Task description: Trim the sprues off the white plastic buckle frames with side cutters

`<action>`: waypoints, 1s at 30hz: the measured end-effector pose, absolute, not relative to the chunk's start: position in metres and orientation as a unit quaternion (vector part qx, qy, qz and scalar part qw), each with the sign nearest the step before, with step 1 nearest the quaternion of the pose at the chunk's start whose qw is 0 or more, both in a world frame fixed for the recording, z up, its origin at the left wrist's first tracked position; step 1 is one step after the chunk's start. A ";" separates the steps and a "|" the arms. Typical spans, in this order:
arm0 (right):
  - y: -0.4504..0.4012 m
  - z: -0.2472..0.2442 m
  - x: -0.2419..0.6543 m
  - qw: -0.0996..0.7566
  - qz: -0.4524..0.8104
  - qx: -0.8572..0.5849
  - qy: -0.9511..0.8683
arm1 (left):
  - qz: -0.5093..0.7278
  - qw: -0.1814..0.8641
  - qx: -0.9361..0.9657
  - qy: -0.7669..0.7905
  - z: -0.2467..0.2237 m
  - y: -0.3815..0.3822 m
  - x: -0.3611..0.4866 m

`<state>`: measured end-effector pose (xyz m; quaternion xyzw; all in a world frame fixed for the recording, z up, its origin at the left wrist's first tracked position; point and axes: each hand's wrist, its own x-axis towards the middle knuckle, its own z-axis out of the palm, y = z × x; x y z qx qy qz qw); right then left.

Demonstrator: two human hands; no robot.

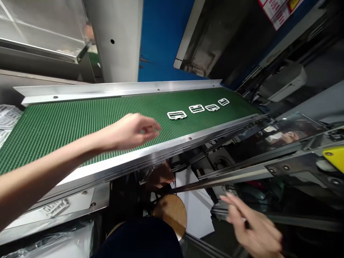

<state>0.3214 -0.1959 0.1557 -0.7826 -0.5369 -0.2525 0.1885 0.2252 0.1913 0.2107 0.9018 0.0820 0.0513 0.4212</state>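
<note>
My left hand point(137, 130) hovers over the near side of a green conveyor belt point(107, 111). Its fingers are loosely bent, with a gap between thumb and fingertips and nothing seen in it. Several white rectangular plastic frames point(176, 115) with slots lie in a row on the belt, just beyond and to the right of my left hand, apart from it. Lower right, my right hand point(252, 227) is held in front of the belt, slightly blurred. Its fingers are stretched forward, apart from the thumb, and I see nothing held.
Metal rails point(190, 138) edge the belt. A blue and grey machine point(166, 39) stands behind it. Below are a round wooden stool point(172, 213), a white sheet point(196, 208) and clear plastic bags point(61, 242). A metal frame with a yellow part point(335, 157) is at right.
</note>
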 end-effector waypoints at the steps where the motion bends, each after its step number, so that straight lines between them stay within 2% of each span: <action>1: -0.191 0.146 0.317 0.198 -0.248 -0.779 -0.541 | 0.063 0.383 0.918 0.079 0.211 0.198 0.253; 3: -0.182 0.128 0.309 0.217 -0.233 -0.783 -0.534 | 0.098 0.290 0.943 0.132 0.205 0.206 0.306; 5: -0.177 0.111 0.302 0.239 -0.222 -0.797 -0.508 | 0.113 0.247 0.946 0.178 0.192 0.208 0.348; 11: -0.181 0.081 0.281 0.273 -0.187 -0.853 -0.402 | 0.137 0.250 0.940 0.187 0.156 0.201 0.391; 16: -0.160 0.067 0.274 0.288 -0.106 -0.871 -0.383 | 0.201 0.278 0.926 0.158 0.160 0.195 0.376; 20: -0.136 0.058 0.278 0.332 -0.020 -0.843 -0.423 | 0.233 0.417 0.869 0.131 0.195 0.195 0.306; 24: -0.100 0.038 0.276 0.352 0.116 -0.814 -0.447 | 0.310 0.565 0.749 0.155 0.215 0.188 0.170; 26: -0.070 0.022 0.267 0.320 0.196 -0.793 -0.480 | 0.419 0.586 0.652 0.237 0.199 0.174 0.096; 28: -0.030 0.003 0.250 0.250 0.258 -0.760 -0.542 | 0.515 0.557 0.535 0.372 0.165 0.149 0.033; 30: 0.019 -0.016 0.229 0.173 0.297 -0.714 -0.610 | 0.508 0.587 0.407 0.481 0.120 0.115 -0.011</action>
